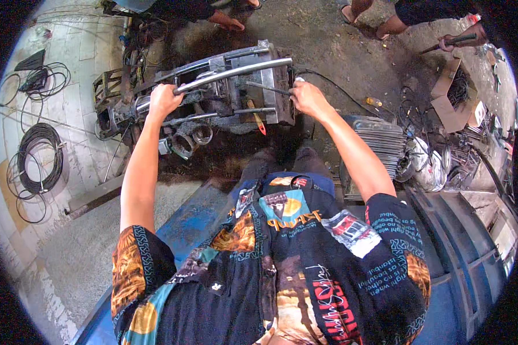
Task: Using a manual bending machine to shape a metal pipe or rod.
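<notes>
A grimy metal machine frame (224, 103) with several round shiny bars lies in front of me. The fingers of my left hand (166, 102) are wrapped round the thick bar (236, 73) that stands highest and slants up to the right. My right hand (309, 99), at the frame's right end, closes on a thin dark rod (269, 88) that reaches leftward between the bars. A brush-like tool with a red and yellow handle (257, 119) rests on the lower bar. Below it on the left sits a ring-shaped metal part (202, 135).
Coiled black cable (40, 158) lies on the pale floor at left. A finned grey motor housing (375, 144) stands by my right forearm, near an open cardboard box (454, 92). Other people's legs and hands show along the top; one hand (448, 42) holds a dark bar.
</notes>
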A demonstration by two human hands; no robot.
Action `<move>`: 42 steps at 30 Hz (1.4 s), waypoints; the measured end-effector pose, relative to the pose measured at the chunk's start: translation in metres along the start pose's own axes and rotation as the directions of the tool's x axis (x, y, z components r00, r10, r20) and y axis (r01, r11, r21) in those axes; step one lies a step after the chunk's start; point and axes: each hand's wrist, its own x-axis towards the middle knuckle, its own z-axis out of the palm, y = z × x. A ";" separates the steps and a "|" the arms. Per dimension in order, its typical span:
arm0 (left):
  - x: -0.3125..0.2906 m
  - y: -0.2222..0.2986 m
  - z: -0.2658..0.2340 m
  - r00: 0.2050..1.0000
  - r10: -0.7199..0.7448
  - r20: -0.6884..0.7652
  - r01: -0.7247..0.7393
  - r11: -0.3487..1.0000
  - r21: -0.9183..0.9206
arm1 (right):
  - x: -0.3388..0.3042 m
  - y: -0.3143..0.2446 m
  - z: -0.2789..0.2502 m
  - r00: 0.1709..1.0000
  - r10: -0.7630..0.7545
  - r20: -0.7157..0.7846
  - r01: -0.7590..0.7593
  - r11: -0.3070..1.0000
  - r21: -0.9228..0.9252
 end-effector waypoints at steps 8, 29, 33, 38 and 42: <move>0.001 0.039 -0.003 0.990 0.047 -0.130 -0.059 0.994 -0.092 | 0.005 0.016 -0.006 0.998 -0.037 -0.051 0.038 0.999 0.009; 0.014 0.083 -0.005 0.990 0.068 -0.127 -0.079 0.994 -0.080 | 0.035 0.006 -0.028 0.989 -0.032 0.147 0.054 0.987 -0.149; 0.014 0.081 -0.003 0.986 0.075 -0.151 -0.091 0.991 -0.099 | 0.036 0.007 -0.024 0.989 -0.026 0.149 0.049 0.988 -0.150; 0.011 0.082 -0.003 0.980 0.047 -0.194 -0.068 0.992 -0.103 | 0.053 -0.001 -0.021 0.979 -0.090 0.180 0.117 0.983 -0.141; -0.003 0.087 -0.007 0.945 0.122 -0.303 -0.167 0.978 -0.128 | 0.070 -0.024 -0.010 0.985 -0.150 0.083 0.156 0.985 -0.069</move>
